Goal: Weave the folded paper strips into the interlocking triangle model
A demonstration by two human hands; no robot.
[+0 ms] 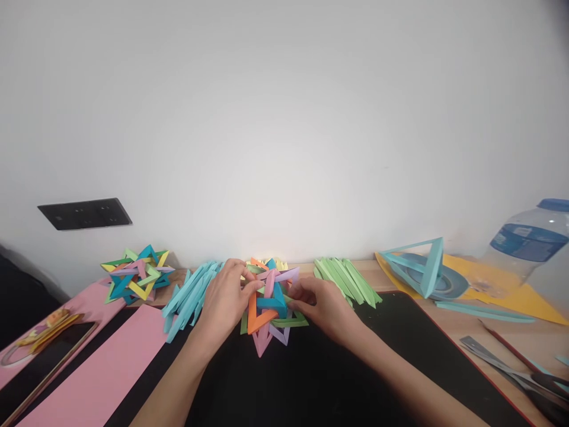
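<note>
A star-like model of interlocked folded paper strips (272, 304), in orange, blue, pink, purple and green, is between my hands at the middle of the black mat. My left hand (229, 290) is closed on its upper left side, thumb and fingers pinched at the paper. On the right side, my right hand (320, 301) grips it near the green and purple strips. Both hands cover parts of the model's edges. Beside my left hand lies a pile of light blue folded strips (189, 299); light green folded strips (347, 279) lie beyond my right hand.
Another multicoloured paper star (137, 274) stands at the left back. Pink paper (100, 367) and a phone (44, 367) lie at left. At right are a blue plate (453, 279) with a light blue paper triangle (430, 270), scissors (502, 362) and a plastic bottle (528, 243).
</note>
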